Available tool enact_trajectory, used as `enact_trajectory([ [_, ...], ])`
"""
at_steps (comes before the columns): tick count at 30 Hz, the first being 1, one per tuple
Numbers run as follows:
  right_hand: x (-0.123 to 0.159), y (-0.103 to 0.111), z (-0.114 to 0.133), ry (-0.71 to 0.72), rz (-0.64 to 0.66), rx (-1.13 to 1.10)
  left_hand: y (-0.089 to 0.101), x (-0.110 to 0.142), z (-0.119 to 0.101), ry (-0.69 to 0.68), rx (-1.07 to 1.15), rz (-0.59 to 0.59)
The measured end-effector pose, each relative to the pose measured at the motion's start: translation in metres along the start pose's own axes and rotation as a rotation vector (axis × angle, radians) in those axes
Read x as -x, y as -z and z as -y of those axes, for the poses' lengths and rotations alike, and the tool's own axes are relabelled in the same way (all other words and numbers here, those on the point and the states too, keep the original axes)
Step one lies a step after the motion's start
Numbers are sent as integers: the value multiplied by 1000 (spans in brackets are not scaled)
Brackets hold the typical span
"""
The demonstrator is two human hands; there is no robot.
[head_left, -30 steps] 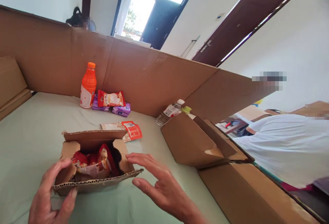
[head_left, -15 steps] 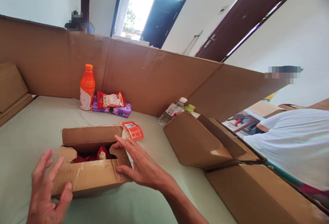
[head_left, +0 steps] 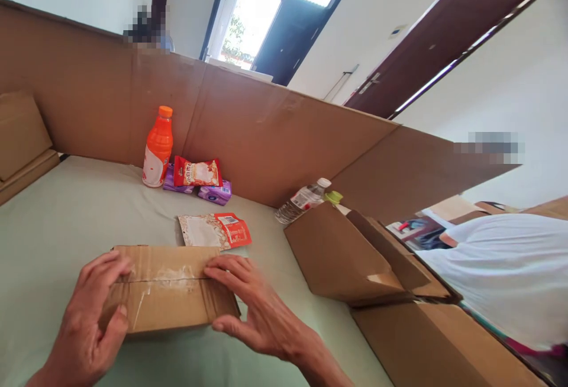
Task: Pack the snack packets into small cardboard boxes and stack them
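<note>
A small brown cardboard box [head_left: 171,286] lies on the pale green table [head_left: 66,209], its top flaps folded shut with a seam and old tape marks across the lid. My left hand [head_left: 91,328] grips its left end, fingers curled over the top edge. My right hand [head_left: 257,313] presses on the right end, fingers lying on the lid and the thumb at the front corner. The snack packets that were inside are hidden.
Behind the box lies a flat red-and-white packet [head_left: 215,231]. Farther back stand an orange bottle [head_left: 157,147], a red snack bag [head_left: 197,172] on purple packs [head_left: 215,192], and a water bottle [head_left: 302,200] on its side. An open carton [head_left: 350,254] sits right. A person in white [head_left: 510,274] is beyond the cardboard wall.
The box's flaps have been folded down over the snack packets. Both hands moved onto the box's ends and now hold the lid shut.
</note>
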State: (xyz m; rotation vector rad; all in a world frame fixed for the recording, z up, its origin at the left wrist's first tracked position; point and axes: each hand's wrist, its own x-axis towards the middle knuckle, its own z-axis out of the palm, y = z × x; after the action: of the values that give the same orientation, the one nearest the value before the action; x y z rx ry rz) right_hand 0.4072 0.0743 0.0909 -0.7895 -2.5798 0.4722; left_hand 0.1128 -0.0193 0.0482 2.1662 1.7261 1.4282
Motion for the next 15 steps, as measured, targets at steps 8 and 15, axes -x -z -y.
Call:
enact_trajectory([
  [8,-28,6,-5,22,233,92,-3,-6,13,-138,-8,-40],
  [15,-38,-1,7,23,217,47,13,-4,15,-224,-78,-37],
])
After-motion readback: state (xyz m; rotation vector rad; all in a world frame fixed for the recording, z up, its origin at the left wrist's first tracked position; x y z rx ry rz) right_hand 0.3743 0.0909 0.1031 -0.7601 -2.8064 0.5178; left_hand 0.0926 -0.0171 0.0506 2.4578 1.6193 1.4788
